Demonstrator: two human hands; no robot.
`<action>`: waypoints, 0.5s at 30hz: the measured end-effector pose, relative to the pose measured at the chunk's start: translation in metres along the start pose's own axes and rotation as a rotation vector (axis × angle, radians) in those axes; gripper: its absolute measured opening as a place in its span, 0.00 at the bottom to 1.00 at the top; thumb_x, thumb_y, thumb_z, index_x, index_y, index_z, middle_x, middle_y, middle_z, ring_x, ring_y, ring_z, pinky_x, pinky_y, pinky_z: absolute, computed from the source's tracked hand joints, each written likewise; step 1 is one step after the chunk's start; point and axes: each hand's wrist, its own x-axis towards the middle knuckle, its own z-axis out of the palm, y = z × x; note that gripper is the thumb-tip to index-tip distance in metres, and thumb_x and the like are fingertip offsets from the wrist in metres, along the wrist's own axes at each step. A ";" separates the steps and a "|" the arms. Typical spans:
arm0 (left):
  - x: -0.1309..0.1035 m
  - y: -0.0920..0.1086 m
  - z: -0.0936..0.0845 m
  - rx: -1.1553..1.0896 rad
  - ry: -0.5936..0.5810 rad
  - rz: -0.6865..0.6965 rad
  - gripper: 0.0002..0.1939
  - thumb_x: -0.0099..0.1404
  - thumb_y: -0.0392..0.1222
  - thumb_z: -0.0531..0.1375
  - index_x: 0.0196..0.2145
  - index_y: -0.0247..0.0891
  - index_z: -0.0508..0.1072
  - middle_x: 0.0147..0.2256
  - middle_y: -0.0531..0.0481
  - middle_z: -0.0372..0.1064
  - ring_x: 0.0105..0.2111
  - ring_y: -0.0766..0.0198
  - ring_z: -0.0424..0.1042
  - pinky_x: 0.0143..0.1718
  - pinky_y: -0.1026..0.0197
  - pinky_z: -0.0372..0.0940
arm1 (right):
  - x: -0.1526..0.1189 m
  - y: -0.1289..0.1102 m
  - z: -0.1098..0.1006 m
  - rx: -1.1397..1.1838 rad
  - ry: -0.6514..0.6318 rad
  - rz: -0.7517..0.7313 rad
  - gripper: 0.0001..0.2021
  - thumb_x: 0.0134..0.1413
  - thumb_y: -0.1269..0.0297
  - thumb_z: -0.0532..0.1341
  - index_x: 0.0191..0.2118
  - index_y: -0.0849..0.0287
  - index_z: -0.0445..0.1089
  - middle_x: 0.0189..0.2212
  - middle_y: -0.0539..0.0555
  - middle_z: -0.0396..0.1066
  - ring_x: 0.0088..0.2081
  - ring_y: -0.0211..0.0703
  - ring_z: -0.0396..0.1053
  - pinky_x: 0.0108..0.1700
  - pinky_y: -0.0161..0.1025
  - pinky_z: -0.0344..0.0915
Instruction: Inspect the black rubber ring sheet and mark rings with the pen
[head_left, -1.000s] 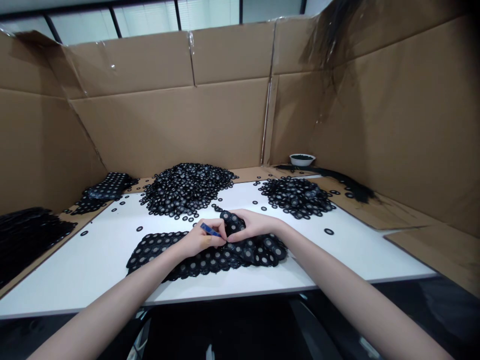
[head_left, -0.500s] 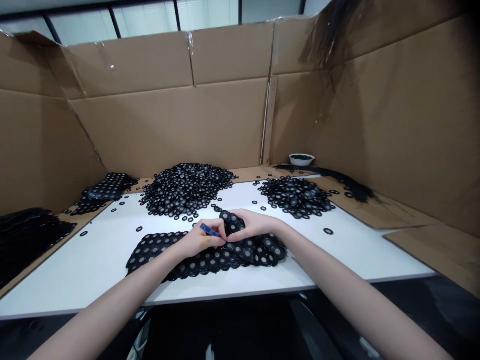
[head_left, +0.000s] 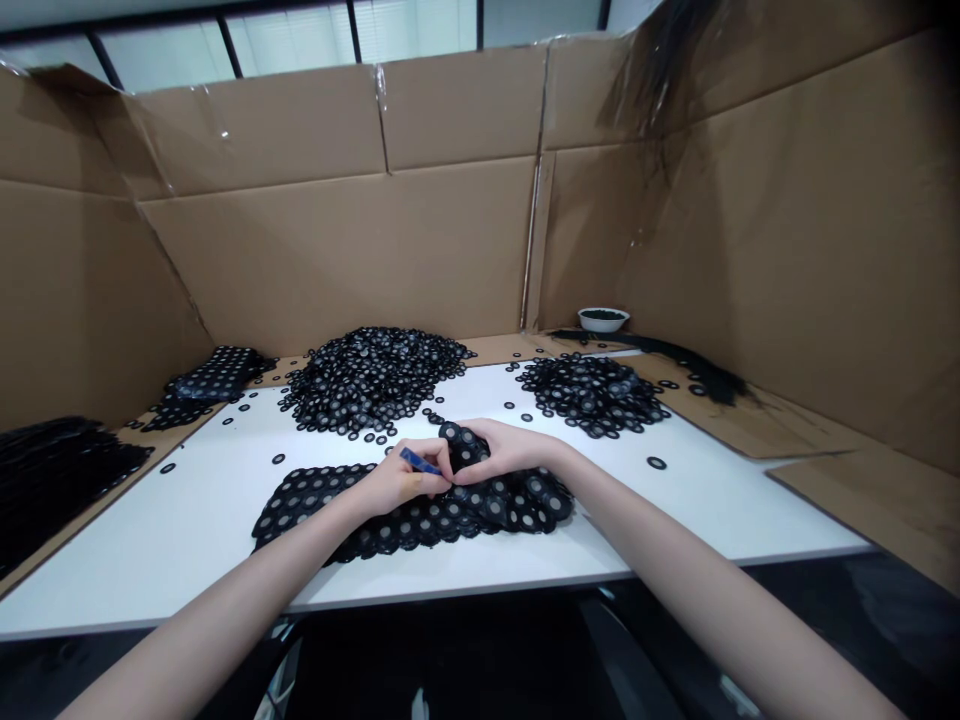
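Note:
A sheet of joined black rings (head_left: 315, 490) lies bunched on the white board in front of me, its right part folded up. My left hand (head_left: 405, 476) is closed around a slim blue tool (head_left: 420, 461); the tool's tip is hidden, so I cannot tell its kind. With thumb and fingers, my right hand (head_left: 501, 450) pinches a raised fold of the ring sheet. Both sets of fingertips meet at the fold, close to touching. What lies between them is too small to make out.
Behind the sheet rise a large heap of loose black rings (head_left: 375, 375) and a smaller heap (head_left: 596, 390). A white bowl (head_left: 602, 322) and a bundle of black strands (head_left: 675, 355) lie back right. More black strands (head_left: 60, 480) lie left. Cardboard walls (head_left: 337, 250) enclose the board (head_left: 180, 540).

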 end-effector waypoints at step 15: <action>0.000 -0.001 0.000 0.006 -0.003 0.003 0.02 0.52 0.34 0.60 0.25 0.32 0.68 0.20 0.56 0.62 0.22 0.71 0.61 0.26 0.68 0.54 | 0.000 0.005 0.001 -0.047 0.011 0.031 0.20 0.42 0.54 0.64 0.40 0.59 0.66 0.37 0.51 0.69 0.38 0.45 0.66 0.40 0.38 0.61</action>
